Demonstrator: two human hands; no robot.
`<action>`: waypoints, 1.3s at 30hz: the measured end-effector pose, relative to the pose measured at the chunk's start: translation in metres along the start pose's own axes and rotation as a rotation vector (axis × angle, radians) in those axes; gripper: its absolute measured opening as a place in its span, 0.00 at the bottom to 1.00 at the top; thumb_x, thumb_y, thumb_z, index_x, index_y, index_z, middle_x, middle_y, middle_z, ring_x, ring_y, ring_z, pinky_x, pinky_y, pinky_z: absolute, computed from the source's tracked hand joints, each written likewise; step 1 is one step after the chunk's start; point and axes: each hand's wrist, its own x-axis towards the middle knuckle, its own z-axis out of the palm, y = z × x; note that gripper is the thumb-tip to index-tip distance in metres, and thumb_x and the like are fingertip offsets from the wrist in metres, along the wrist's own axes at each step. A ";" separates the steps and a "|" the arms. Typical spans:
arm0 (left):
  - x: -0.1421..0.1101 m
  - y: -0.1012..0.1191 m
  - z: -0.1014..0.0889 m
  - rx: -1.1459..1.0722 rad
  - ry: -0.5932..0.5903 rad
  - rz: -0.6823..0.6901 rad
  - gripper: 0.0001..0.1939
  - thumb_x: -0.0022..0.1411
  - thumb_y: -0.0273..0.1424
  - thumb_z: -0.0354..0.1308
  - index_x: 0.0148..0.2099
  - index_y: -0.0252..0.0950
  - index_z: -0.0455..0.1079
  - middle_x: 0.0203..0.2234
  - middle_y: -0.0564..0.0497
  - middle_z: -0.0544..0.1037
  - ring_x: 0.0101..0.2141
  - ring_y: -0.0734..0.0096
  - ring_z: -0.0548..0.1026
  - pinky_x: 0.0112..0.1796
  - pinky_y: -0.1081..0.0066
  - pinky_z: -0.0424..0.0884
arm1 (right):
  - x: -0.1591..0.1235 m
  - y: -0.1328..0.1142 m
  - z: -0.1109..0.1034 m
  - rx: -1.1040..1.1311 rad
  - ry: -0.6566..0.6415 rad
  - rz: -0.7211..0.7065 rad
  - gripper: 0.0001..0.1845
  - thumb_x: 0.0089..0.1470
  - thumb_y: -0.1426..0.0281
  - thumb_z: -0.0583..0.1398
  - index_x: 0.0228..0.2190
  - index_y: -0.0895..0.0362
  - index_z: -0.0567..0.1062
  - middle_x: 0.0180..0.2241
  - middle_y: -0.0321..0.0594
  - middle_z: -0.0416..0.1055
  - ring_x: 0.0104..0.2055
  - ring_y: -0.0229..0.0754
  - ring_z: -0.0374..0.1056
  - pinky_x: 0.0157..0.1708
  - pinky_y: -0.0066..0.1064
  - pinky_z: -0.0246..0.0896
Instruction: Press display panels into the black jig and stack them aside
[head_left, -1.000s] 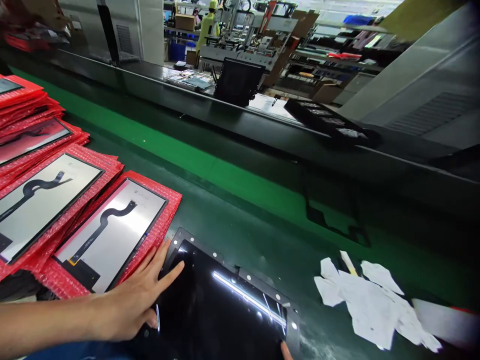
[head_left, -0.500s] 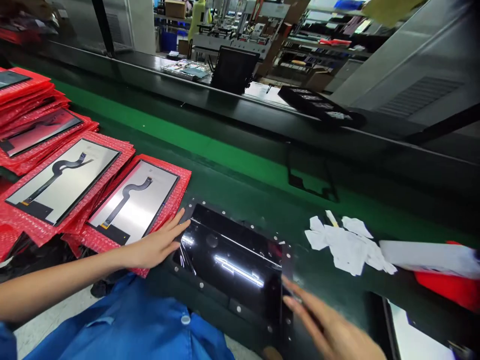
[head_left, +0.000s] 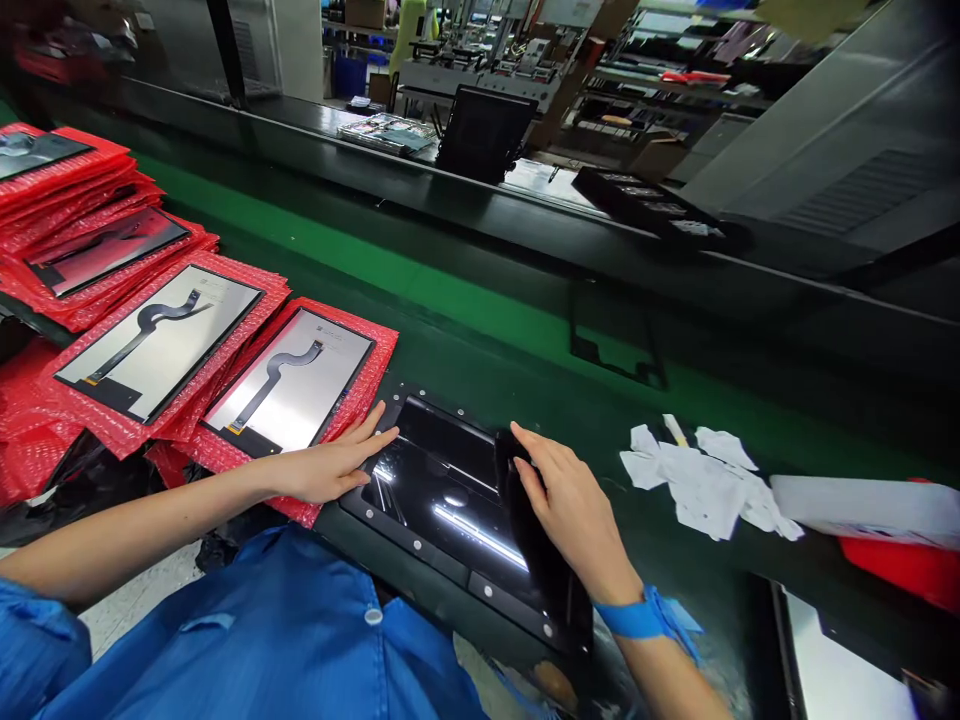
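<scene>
A black fixture (head_left: pixel 420 545) with screw heads along its frame lies on the dark bench edge in front of me. A glossy black panel (head_left: pixel 450 490) sits in it, and its right edge looks raised. My left hand (head_left: pixel 330 466) lies flat with fingers stretched out on the fixture's left edge, touching the panel's corner. My right hand (head_left: pixel 571 508), a blue strap (head_left: pixel 645 615) at its wrist, is curled around the panel's right edge. My blue sleeves and smock fill the bottom of the view.
Red bubble-wrap stacks (head_left: pixel 225 445) topped with display panels (head_left: pixel 289 385) lie to the left. White paper scraps (head_left: pixel 705 485) lie to the right, with a white sheet (head_left: pixel 862 500) beyond. A green conveyor belt (head_left: pixel 450 310) and a black tray (head_left: pixel 652 210) lie further back.
My right hand has moved up from the lower right onto the panel's right edge and closed on it. My left hand has stayed at the fixture's left edge.
</scene>
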 end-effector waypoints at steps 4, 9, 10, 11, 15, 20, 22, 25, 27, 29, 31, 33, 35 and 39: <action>-0.002 0.006 0.004 0.034 0.001 -0.028 0.38 0.70 0.32 0.50 0.73 0.49 0.33 0.70 0.50 0.21 0.69 0.56 0.29 0.66 0.52 0.44 | 0.002 0.007 0.001 0.102 -0.015 -0.001 0.23 0.68 0.64 0.48 0.61 0.54 0.64 0.54 0.46 0.70 0.56 0.51 0.65 0.51 0.44 0.62; -0.003 0.006 0.011 0.089 0.057 -0.023 0.40 0.69 0.33 0.51 0.73 0.47 0.32 0.70 0.49 0.21 0.70 0.57 0.31 0.66 0.53 0.44 | 0.004 0.005 0.000 0.243 -0.031 0.005 0.23 0.67 0.69 0.48 0.61 0.52 0.64 0.56 0.45 0.69 0.56 0.48 0.64 0.53 0.44 0.60; -0.003 0.005 0.012 0.102 0.067 -0.021 0.40 0.69 0.33 0.51 0.73 0.47 0.31 0.70 0.48 0.21 0.70 0.58 0.31 0.66 0.53 0.45 | 0.005 0.003 -0.001 0.272 -0.041 0.012 0.23 0.66 0.70 0.48 0.60 0.51 0.65 0.56 0.45 0.69 0.56 0.48 0.64 0.53 0.45 0.60; -0.003 0.003 0.013 0.116 0.077 -0.022 0.40 0.69 0.34 0.50 0.73 0.47 0.31 0.70 0.48 0.22 0.70 0.58 0.31 0.66 0.53 0.45 | 0.007 0.000 -0.001 0.324 -0.048 0.028 0.23 0.65 0.71 0.48 0.59 0.51 0.67 0.56 0.45 0.69 0.56 0.48 0.64 0.53 0.46 0.59; -0.003 -0.001 0.018 0.189 0.124 -0.014 0.38 0.71 0.35 0.48 0.73 0.46 0.29 0.71 0.46 0.24 0.70 0.57 0.33 0.66 0.53 0.45 | 0.021 -0.004 -0.002 0.604 -0.051 0.133 0.23 0.56 0.75 0.51 0.52 0.53 0.71 0.48 0.45 0.72 0.54 0.48 0.64 0.56 0.47 0.56; 0.004 0.000 0.030 0.240 0.233 -0.046 0.34 0.73 0.41 0.43 0.74 0.43 0.33 0.72 0.45 0.29 0.70 0.56 0.33 0.66 0.51 0.41 | 0.043 0.005 -0.009 0.789 -0.139 0.166 0.18 0.50 0.73 0.53 0.44 0.56 0.69 0.35 0.40 0.72 0.39 0.43 0.68 0.46 0.41 0.63; 0.009 0.000 0.034 0.211 0.295 -0.036 0.33 0.72 0.44 0.43 0.73 0.41 0.39 0.72 0.44 0.32 0.70 0.56 0.34 0.67 0.51 0.40 | 0.045 0.007 -0.016 0.863 -0.186 0.173 0.17 0.51 0.71 0.53 0.44 0.57 0.68 0.33 0.39 0.72 0.36 0.41 0.68 0.42 0.37 0.64; 0.015 0.000 0.039 0.097 0.419 0.005 0.32 0.69 0.48 0.48 0.69 0.40 0.51 0.72 0.43 0.38 0.70 0.54 0.37 0.66 0.50 0.42 | 0.045 0.006 -0.029 0.939 -0.224 0.196 0.17 0.52 0.68 0.57 0.45 0.57 0.68 0.35 0.40 0.73 0.36 0.40 0.68 0.40 0.35 0.63; 0.019 0.000 0.039 0.009 0.468 -0.001 0.30 0.66 0.50 0.52 0.64 0.40 0.56 0.72 0.43 0.41 0.70 0.52 0.37 0.66 0.48 0.43 | 0.045 0.005 -0.037 0.966 -0.230 0.209 0.17 0.52 0.66 0.59 0.44 0.57 0.68 0.35 0.39 0.73 0.38 0.40 0.68 0.44 0.35 0.62; 0.022 0.002 0.038 -0.036 0.471 -0.014 0.28 0.64 0.50 0.54 0.60 0.41 0.59 0.72 0.44 0.41 0.70 0.52 0.37 0.66 0.46 0.41 | 0.045 0.005 -0.043 0.980 -0.240 0.221 0.17 0.52 0.64 0.61 0.44 0.57 0.70 0.36 0.38 0.72 0.39 0.40 0.68 0.46 0.35 0.61; 0.024 0.003 0.035 -0.037 0.470 -0.007 0.25 0.64 0.51 0.54 0.56 0.41 0.60 0.72 0.45 0.42 0.70 0.51 0.36 0.66 0.44 0.39 | 0.044 0.007 -0.048 0.981 -0.262 0.236 0.17 0.53 0.62 0.62 0.43 0.57 0.71 0.35 0.37 0.72 0.36 0.39 0.66 0.42 0.33 0.61; 0.024 0.004 0.033 -0.033 0.474 0.004 0.24 0.63 0.51 0.55 0.53 0.42 0.60 0.72 0.45 0.43 0.70 0.50 0.35 0.65 0.43 0.39 | 0.042 0.010 -0.050 0.976 -0.287 0.251 0.16 0.53 0.61 0.63 0.41 0.57 0.73 0.32 0.35 0.70 0.32 0.37 0.64 0.37 0.31 0.59; 0.024 0.005 0.032 -0.038 0.481 0.018 0.23 0.62 0.51 0.55 0.51 0.42 0.60 0.71 0.45 0.43 0.70 0.50 0.35 0.65 0.41 0.38 | 0.038 0.013 -0.051 0.974 -0.311 0.262 0.16 0.53 0.60 0.63 0.39 0.57 0.74 0.26 0.31 0.66 0.28 0.36 0.59 0.32 0.29 0.56; 0.024 0.008 0.032 -0.131 0.505 0.010 0.23 0.60 0.49 0.59 0.51 0.41 0.63 0.71 0.46 0.47 0.70 0.51 0.37 0.66 0.44 0.39 | 0.035 0.015 -0.049 1.002 -0.333 0.285 0.17 0.51 0.57 0.64 0.36 0.58 0.76 0.21 0.28 0.62 0.24 0.35 0.56 0.27 0.29 0.51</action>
